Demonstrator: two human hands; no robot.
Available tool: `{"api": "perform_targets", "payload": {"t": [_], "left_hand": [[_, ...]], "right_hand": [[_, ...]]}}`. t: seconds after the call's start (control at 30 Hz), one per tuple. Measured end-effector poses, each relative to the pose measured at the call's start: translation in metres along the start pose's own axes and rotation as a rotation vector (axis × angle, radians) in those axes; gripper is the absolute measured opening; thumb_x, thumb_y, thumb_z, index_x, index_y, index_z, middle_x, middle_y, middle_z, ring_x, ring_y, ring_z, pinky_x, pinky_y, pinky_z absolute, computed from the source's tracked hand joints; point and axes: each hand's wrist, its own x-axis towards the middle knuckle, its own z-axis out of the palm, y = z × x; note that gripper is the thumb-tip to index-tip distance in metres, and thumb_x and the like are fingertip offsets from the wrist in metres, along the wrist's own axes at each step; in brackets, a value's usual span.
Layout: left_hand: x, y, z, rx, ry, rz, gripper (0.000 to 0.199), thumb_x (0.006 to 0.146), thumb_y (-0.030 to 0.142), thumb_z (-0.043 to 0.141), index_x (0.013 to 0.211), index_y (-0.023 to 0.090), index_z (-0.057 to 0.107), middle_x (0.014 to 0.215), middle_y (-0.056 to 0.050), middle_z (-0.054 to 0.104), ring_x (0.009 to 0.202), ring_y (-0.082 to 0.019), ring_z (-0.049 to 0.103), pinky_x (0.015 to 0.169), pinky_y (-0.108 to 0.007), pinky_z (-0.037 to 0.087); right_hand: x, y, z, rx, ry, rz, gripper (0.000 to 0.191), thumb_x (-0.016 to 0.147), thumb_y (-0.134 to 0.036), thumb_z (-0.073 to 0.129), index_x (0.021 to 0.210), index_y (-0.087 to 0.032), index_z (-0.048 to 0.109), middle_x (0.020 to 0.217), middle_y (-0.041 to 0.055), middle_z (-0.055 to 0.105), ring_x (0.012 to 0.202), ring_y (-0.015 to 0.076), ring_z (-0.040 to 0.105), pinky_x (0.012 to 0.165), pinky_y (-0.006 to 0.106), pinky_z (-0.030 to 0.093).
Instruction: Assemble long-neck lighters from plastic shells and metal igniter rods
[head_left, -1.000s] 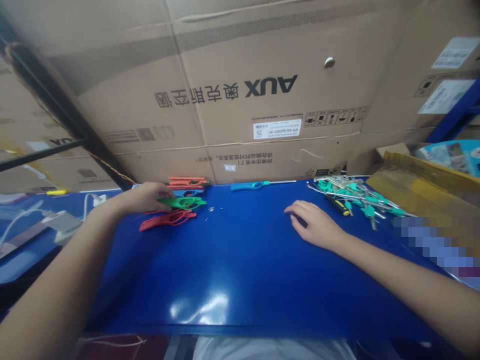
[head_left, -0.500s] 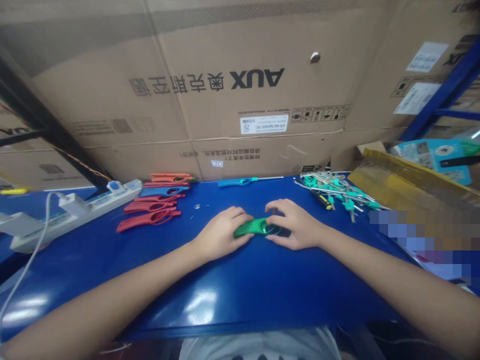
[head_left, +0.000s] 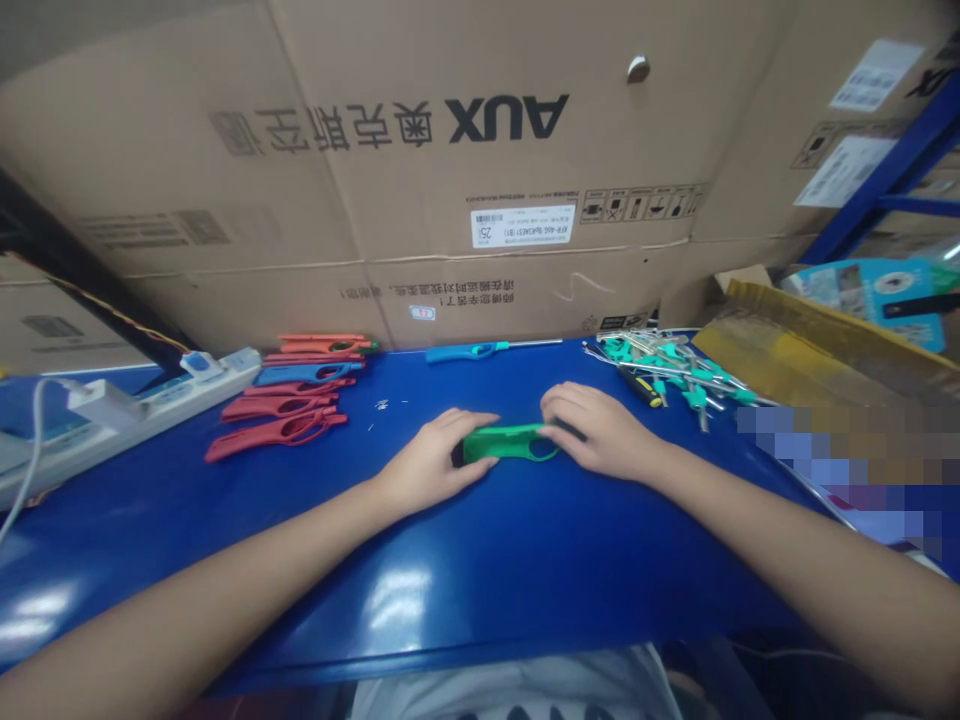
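Note:
Between my two hands, just over the blue table (head_left: 480,590), is a green plastic lighter handle (head_left: 504,443) with a looped trigger guard. My left hand (head_left: 435,458) grips its wide end between thumb and fingers. At the guard end, my right hand (head_left: 596,425) pinches the handle with closed fingers. Behind them lies a blue long-nosed lighter (head_left: 466,352) with a metal tube. To the left, several red and orange handles (head_left: 281,430) lie in a row with one blue handle (head_left: 311,373) among them.
A heap of metal tubes with teal fittings (head_left: 675,365) lies at the right, beside a black-and-yellow screwdriver (head_left: 639,387). A white power strip (head_left: 161,410) is at the left. A large cardboard box (head_left: 420,200) stands along the back, and a brown taped carton (head_left: 810,350) at the right.
The green handle has been turned, so a different side faces me. My right hand's fingers have closed from a spread curl to a pinch on its end. The camera view has shifted slightly.

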Motion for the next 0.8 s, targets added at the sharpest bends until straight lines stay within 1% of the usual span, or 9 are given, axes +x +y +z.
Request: {"api": "perform_targets", "payload": {"t": [0.1, 0.17, 0.27, 0.33, 0.43, 0.57, 0.67, 0.73, 0.8], "left_hand": [[0.000, 0.000, 0.000, 0.007, 0.013, -0.029, 0.046, 0.091, 0.036, 0.068, 0.134, 0.025, 0.057, 0.125, -0.008, 0.069, 0.109, -0.024, 0.065, 0.098, -0.041, 0.053], [0.000, -0.001, -0.001, 0.003, 0.023, -0.043, 0.048, 0.091, 0.032, 0.068, 0.136, 0.024, 0.055, 0.121, -0.008, 0.070, 0.106, -0.023, 0.064, 0.096, -0.040, 0.053], [0.001, -0.004, 0.000, -0.013, 0.055, -0.061, 0.048, 0.090, 0.029, 0.068, 0.135, 0.025, 0.055, 0.114, -0.006, 0.071, 0.105, -0.023, 0.063, 0.095, -0.041, 0.052], [0.001, -0.006, 0.001, -0.028, 0.079, -0.083, 0.047, 0.089, 0.031, 0.071, 0.133, 0.026, 0.057, 0.112, -0.005, 0.072, 0.104, -0.024, 0.063, 0.094, -0.042, 0.052], [0.002, -0.008, 0.002, -0.053, 0.086, -0.090, 0.049, 0.087, 0.035, 0.074, 0.132, 0.025, 0.057, 0.110, -0.005, 0.072, 0.101, -0.023, 0.064, 0.093, -0.041, 0.053], [0.001, -0.003, -0.001, -0.016, 0.100, -0.007, 0.042, 0.089, 0.038, 0.072, 0.127, 0.024, 0.061, 0.116, -0.007, 0.071, 0.106, -0.023, 0.063, 0.095, -0.040, 0.051], [-0.001, 0.008, -0.007, 0.013, 0.099, 0.103, 0.031, 0.093, 0.037, 0.067, 0.120, 0.022, 0.064, 0.115, -0.007, 0.070, 0.109, -0.023, 0.062, 0.098, -0.040, 0.047], [-0.002, 0.015, -0.010, 0.030, 0.030, 0.175, 0.035, 0.090, 0.037, 0.068, 0.121, 0.021, 0.064, 0.115, -0.007, 0.070, 0.108, -0.024, 0.062, 0.096, -0.040, 0.045], [-0.003, 0.019, -0.012, 0.059, -0.064, 0.213, 0.043, 0.086, 0.037, 0.071, 0.124, 0.021, 0.063, 0.118, -0.007, 0.070, 0.107, -0.025, 0.063, 0.095, -0.041, 0.043]], "right_hand": [[0.000, -0.001, -0.003, 0.055, 0.203, 0.165, 0.022, 0.103, -0.031, 0.045, 0.086, -0.021, 0.055, 0.084, 0.0051, 0.061, 0.078, 0.0182, 0.057, 0.072, 0.031, 0.044], [-0.001, 0.000, -0.005, 0.145, 0.232, 0.245, 0.026, 0.102, -0.032, 0.046, 0.081, -0.021, 0.053, 0.077, 0.0024, 0.059, 0.071, 0.0159, 0.055, 0.067, 0.028, 0.043], [-0.002, 0.000, -0.005, 0.256, 0.057, 0.237, 0.028, 0.101, -0.034, 0.050, 0.077, -0.020, 0.056, 0.073, 0.0004, 0.060, 0.067, 0.0142, 0.056, 0.065, 0.026, 0.043], [-0.003, 0.000, -0.004, 0.244, -0.095, 0.183, 0.028, 0.099, -0.035, 0.053, 0.077, -0.020, 0.060, 0.074, 0.0006, 0.063, 0.068, 0.0141, 0.058, 0.065, 0.026, 0.042], [-0.004, -0.003, -0.003, 0.175, -0.210, 0.145, 0.026, 0.096, -0.036, 0.060, 0.077, -0.020, 0.064, 0.075, 0.0005, 0.066, 0.066, 0.0133, 0.058, 0.061, 0.025, 0.038], [-0.005, -0.006, -0.009, 0.067, -0.215, 0.109, 0.023, 0.094, -0.038, 0.063, 0.080, -0.020, 0.063, 0.078, 0.0003, 0.065, 0.065, 0.0131, 0.057, 0.058, 0.025, 0.035], [-0.005, -0.006, -0.013, 0.053, -0.203, 0.101, 0.016, 0.092, -0.037, 0.065, 0.097, -0.021, 0.065, 0.096, 0.0029, 0.067, 0.074, 0.0146, 0.059, 0.063, 0.026, 0.039], [-0.005, -0.006, -0.013, 0.104, -0.213, 0.109, 0.022, 0.090, -0.035, 0.067, 0.108, -0.022, 0.065, 0.109, 0.0046, 0.065, 0.082, 0.0158, 0.061, 0.068, 0.027, 0.043], [-0.005, -0.005, -0.012, 0.157, -0.230, 0.121, 0.024, 0.090, -0.034, 0.068, 0.110, -0.023, 0.065, 0.113, 0.0047, 0.065, 0.085, 0.0161, 0.061, 0.072, 0.028, 0.045]]}}
